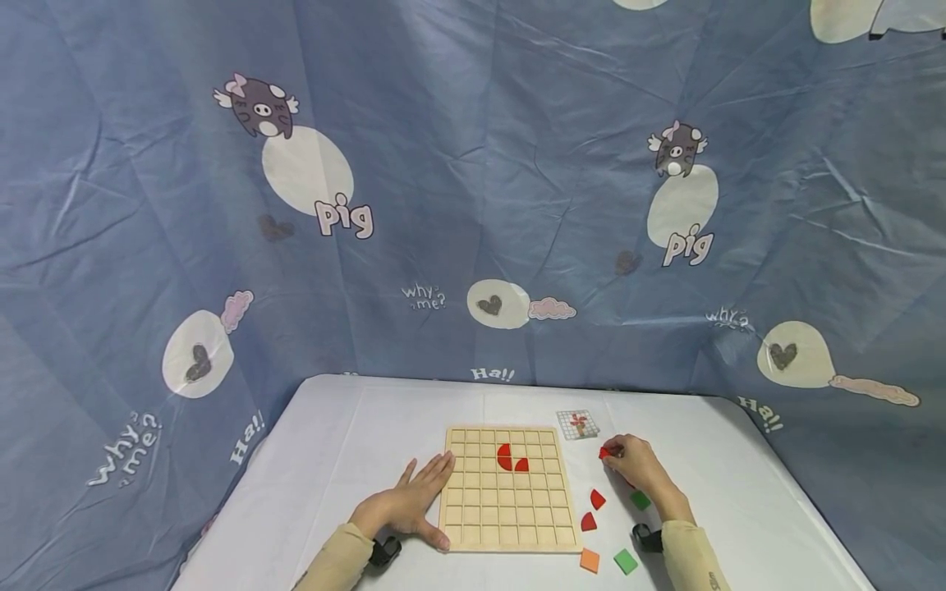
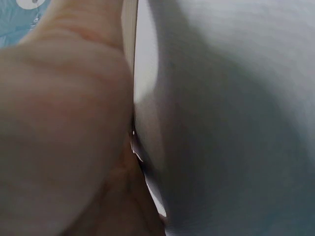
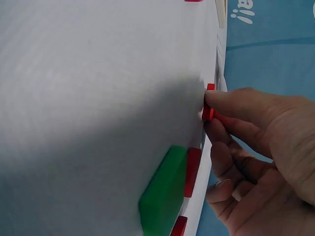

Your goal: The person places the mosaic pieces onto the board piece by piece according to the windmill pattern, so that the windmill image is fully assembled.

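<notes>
While I'm standing here watching, the right hand [image 1: 641,469] has a little red piece [image 3: 208,105] pinched between thumb and forefinger. It's over on the right side of the counter [image 1: 399,419], out past the far right corner of the board [image 1: 508,519]. Can't tell from here whether the piece is touching the counter or just off it.

The left hand [image 1: 411,502] is spread wide along the board's left edge, fingertips partway up, thumb down by the near left corner.

Handling-wise, I'd bet that red piece is super light and stiff, not fragile, maybe a bit slick on the flat faces. It's small enough that fingertips are the only sensible hold. I'd take it by the thin sides so the grip doesn't cover a whole face. The board looks rigid but could probably slide on the cloth, so a palm at its edge seems smart.

Three red quarter-rounds [image 1: 504,463] sit in cells toward the board's far edge. Loose red wedges [image 1: 597,499], an orange tile [image 1: 589,561] and green blocks [image 1: 625,561] lie off its right edge, and a card [image 1: 576,424] lies just beyond its far right corner.
</notes>
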`<move>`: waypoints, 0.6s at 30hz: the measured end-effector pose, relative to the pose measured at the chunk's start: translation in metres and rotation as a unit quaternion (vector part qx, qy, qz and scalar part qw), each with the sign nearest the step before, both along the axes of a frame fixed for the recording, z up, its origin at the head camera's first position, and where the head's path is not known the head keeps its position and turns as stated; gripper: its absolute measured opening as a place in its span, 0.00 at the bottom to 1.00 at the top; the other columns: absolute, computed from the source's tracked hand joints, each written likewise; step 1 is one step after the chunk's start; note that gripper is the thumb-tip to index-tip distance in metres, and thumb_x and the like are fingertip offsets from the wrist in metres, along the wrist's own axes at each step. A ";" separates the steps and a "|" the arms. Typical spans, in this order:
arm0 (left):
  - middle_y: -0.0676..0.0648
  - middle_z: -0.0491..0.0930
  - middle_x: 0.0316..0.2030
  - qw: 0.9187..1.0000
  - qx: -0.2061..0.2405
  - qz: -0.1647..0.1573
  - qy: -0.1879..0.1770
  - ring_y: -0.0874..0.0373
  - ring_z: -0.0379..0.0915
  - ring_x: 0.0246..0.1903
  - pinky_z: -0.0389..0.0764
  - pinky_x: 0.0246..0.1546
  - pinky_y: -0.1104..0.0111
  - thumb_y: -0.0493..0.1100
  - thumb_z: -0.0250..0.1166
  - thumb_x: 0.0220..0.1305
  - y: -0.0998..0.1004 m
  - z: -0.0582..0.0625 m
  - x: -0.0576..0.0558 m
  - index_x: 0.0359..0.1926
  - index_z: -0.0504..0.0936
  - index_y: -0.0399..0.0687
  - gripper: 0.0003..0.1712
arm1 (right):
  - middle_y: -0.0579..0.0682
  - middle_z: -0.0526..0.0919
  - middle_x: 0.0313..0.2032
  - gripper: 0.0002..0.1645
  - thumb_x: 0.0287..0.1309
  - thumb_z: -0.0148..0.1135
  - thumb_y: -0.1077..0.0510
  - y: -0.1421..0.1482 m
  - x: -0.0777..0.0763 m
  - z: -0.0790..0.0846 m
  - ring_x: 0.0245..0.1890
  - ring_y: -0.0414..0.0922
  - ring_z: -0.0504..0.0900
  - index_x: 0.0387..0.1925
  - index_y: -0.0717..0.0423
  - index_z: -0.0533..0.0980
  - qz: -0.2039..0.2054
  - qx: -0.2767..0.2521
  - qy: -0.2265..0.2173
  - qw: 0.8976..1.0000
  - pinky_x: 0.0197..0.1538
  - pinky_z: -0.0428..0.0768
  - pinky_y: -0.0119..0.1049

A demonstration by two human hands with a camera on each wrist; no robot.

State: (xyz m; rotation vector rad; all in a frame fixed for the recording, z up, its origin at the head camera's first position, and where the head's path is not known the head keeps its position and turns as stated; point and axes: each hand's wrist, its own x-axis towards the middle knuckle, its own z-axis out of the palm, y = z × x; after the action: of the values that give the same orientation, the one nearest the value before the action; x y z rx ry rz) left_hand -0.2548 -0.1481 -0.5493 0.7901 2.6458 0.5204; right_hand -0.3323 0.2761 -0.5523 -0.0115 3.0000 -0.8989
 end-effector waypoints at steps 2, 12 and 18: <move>0.39 0.35 0.77 1.000 0.000 0.000 0.000 0.43 0.31 0.76 0.33 0.72 0.40 0.71 0.72 0.38 0.000 0.000 0.000 0.75 0.37 0.38 0.78 | 0.51 0.81 0.33 0.13 0.50 0.70 0.63 0.000 0.000 -0.001 0.31 0.43 0.76 0.40 0.62 0.81 0.002 0.000 0.004 1.000 0.34 0.78 0.36; 0.40 0.35 0.77 1.000 -0.004 0.002 0.000 0.43 0.31 0.76 0.34 0.72 0.40 0.73 0.71 0.37 0.000 0.000 0.000 0.76 0.37 0.38 0.78 | 0.51 0.81 0.32 0.15 0.47 0.71 0.62 -0.005 0.001 0.000 0.30 0.43 0.75 0.38 0.63 0.80 0.009 -0.001 0.009 1.000 0.33 0.77 0.37; 0.40 0.35 0.77 1.000 -0.004 0.005 -0.003 0.43 0.31 0.76 0.34 0.72 0.41 0.72 0.71 0.38 0.001 0.002 0.002 0.76 0.37 0.39 0.78 | 0.49 0.81 0.31 0.14 0.47 0.71 0.61 -0.018 0.005 0.004 0.30 0.41 0.75 0.38 0.61 0.81 0.033 -0.008 0.021 0.999 0.31 0.75 0.33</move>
State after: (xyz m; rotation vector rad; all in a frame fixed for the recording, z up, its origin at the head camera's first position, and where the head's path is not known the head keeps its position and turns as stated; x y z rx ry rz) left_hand -0.2533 -0.1473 -0.5475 0.7730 2.6452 0.5134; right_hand -0.3274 0.2582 -0.5481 -0.1301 3.0113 -0.9275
